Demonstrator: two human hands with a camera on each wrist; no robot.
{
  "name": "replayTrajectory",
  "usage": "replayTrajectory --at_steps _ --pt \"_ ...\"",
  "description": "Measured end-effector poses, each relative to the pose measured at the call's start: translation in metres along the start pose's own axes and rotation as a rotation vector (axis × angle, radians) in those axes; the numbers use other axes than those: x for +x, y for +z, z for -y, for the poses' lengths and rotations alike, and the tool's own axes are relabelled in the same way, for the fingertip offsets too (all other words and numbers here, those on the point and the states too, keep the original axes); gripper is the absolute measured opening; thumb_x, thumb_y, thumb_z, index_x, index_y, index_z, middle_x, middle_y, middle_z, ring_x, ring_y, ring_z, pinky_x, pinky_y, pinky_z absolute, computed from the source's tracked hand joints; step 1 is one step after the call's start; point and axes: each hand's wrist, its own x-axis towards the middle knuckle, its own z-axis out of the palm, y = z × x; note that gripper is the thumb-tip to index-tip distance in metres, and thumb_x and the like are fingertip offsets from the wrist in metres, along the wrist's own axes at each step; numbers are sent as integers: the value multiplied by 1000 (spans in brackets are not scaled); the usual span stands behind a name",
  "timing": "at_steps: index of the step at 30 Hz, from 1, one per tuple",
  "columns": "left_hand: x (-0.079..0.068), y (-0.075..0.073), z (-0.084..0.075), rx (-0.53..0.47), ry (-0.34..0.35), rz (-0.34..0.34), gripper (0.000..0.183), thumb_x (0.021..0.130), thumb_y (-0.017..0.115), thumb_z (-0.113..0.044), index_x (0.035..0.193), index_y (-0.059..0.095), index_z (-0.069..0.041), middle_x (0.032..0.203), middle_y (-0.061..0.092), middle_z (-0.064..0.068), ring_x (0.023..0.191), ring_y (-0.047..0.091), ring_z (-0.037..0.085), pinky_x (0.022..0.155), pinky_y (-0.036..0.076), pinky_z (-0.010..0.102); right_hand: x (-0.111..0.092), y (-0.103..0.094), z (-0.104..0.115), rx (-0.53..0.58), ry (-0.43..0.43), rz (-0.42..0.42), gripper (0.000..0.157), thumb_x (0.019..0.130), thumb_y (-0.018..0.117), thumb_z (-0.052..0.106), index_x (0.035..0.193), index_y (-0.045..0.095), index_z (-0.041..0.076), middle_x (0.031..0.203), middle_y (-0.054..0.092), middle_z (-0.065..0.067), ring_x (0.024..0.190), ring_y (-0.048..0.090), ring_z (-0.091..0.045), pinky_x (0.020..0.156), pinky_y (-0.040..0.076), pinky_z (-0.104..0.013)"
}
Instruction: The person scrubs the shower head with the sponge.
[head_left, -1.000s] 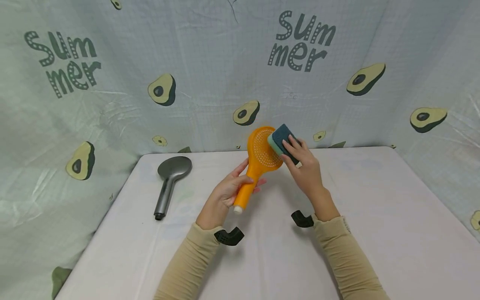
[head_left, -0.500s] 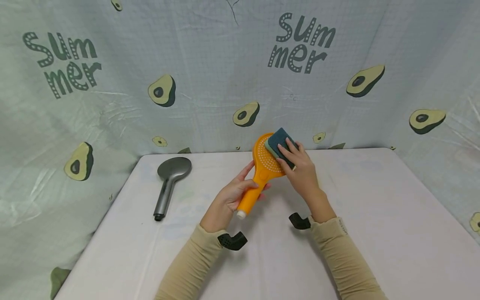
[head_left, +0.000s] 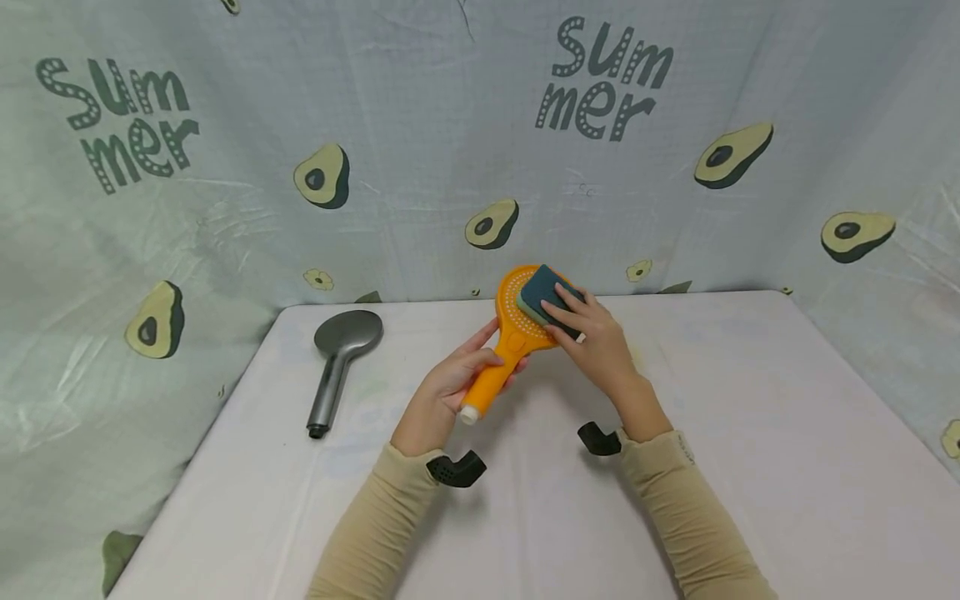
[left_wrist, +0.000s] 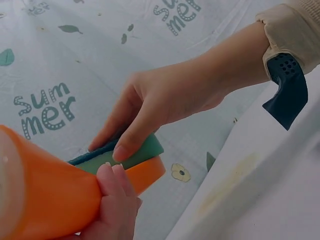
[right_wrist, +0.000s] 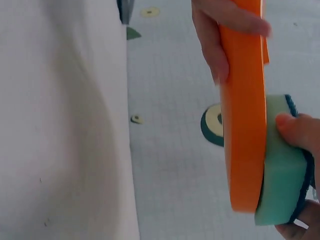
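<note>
An orange shower head (head_left: 491, 385) is held tilted above the table, its round dotted face turned up toward the head camera. My left hand (head_left: 452, 382) grips its handle, thumb across the front and fingers behind. A sponge (head_left: 547, 293), green foam with a dark blue scouring layer, lies against that face. My right hand (head_left: 596, 337) holds the sponge by its edges, fingers spread over the dark side. In the right wrist view the foam (right_wrist: 282, 170) sits flat along the orange head (right_wrist: 245, 135). The left wrist view shows the right thumb on the foam's edge.
A grey shower head (head_left: 347, 346) lies on the white-covered table (head_left: 300, 517) at the left. Behind the table hangs a pale curtain (head_left: 420, 100) printed with avocados and lettering. Black curved pieces (head_left: 456, 469) stick out from both sleeve cuffs.
The sponge has moved left and slightly down over the shower head's face, covering more of its middle. The orange shower head dipped and shifted right, then came back left. The grey one stays put.
</note>
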Motion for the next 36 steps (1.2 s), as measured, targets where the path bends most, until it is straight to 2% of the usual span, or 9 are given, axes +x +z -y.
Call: replayTrajectory --at_steps 5,8,10,16,19,25,32,34,36 --pt "-3 2 -1 -22 -26 20 75 101 36 8 165 22 -30 149 36 19 94 66 20 70 58 24 -1 -9 -14 -23 111 -70 42 89 80 7 129 71 3 145 54 -20 136 44 -51 108 38 -65" --pt "-4 3 0 -34 -42 26 76 101 35 8 165 22 -31 150 35 19 95 66 20 70 58 24 -2 -9 -15 -15 144 -105 41 89 80 6 128 71 2 145 54 -21 136 44 -50 108 38 -64" --pt "-4 3 1 -35 -44 28 76 102 35 9 165 22 -32 150 35 19 95 66 20 70 58 24 -2 -7 -12 -7 128 -107 41 88 80 7 128 71 2 145 54 -21 136 45 -50 108 38 -64" --pt "-2 2 3 -28 -43 30 76 102 35 8 165 20 -30 147 38 18 94 66 19 71 58 24 1 6 9 30 12 -50 41 87 82 9 127 72 3 142 57 -21 133 46 -55 105 40 -65" --pt "-2 2 3 -30 -40 34 75 102 35 8 165 20 -29 149 38 17 93 66 19 71 58 24 1 6 14 36 -4 -45 40 86 83 7 124 74 3 139 58 -22 131 45 -59 106 38 -67" --pt "-2 5 2 -45 -50 50 74 102 35 7 165 22 -29 148 36 19 94 66 20 70 59 24 -1 -2 -1 13 50 -60 41 87 82 7 126 72 4 143 56 -21 135 46 -52 108 38 -65" --pt "-2 5 3 -79 -83 36 74 102 35 8 165 22 -30 145 39 17 93 67 21 71 59 25 -6 -12 -20 -1 209 -104 40 89 79 7 128 70 2 146 53 -21 135 45 -49 108 38 -65" --pt "-3 4 3 -77 -77 38 75 102 35 8 165 21 -31 144 40 17 93 67 20 72 59 25 -5 -11 -17 10 196 -94 40 90 79 8 129 70 3 146 53 -21 136 45 -50 108 38 -65" --pt "-3 3 3 -66 -63 41 75 103 35 7 165 21 -31 142 41 16 93 66 19 72 59 24 -1 -7 -11 26 141 -64 39 91 79 9 129 70 3 146 53 -20 136 45 -49 107 39 -64"
